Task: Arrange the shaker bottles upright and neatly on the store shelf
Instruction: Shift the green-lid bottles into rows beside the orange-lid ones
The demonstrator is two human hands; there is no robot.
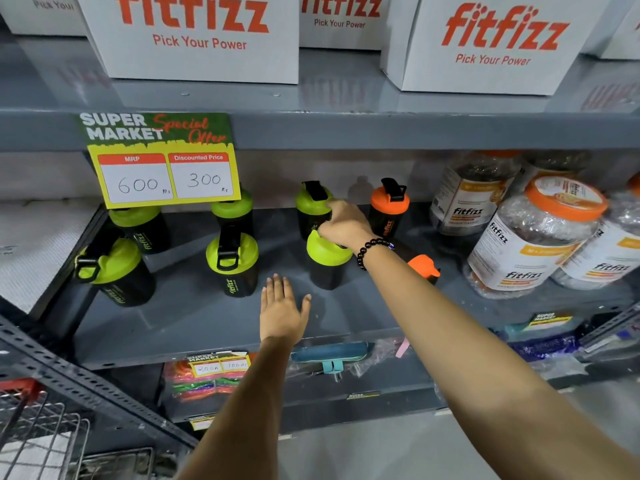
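Several black shaker bottles with green lids stand upright on the grey shelf (194, 320): two at the left (117, 271) (142, 226), two in the middle (232, 265) (232, 209), one at the back (311, 209). My right hand (343, 223) grips the lid of a front green-lidded shaker (325, 261), which stands upright. An orange-lidded shaker (389, 209) stands at the back right. Another orange-lidded one (424, 266) is mostly hidden behind my right forearm. My left hand (282, 310) hovers flat and open over the shelf front, holding nothing.
Large clear jars with orange lids (540, 237) crowd the shelf's right side. A yellow price sign (162, 161) hangs from the upper shelf edge over the back left bottles. White boxes (194, 39) sit above. A wire basket (38, 434) is at the lower left.
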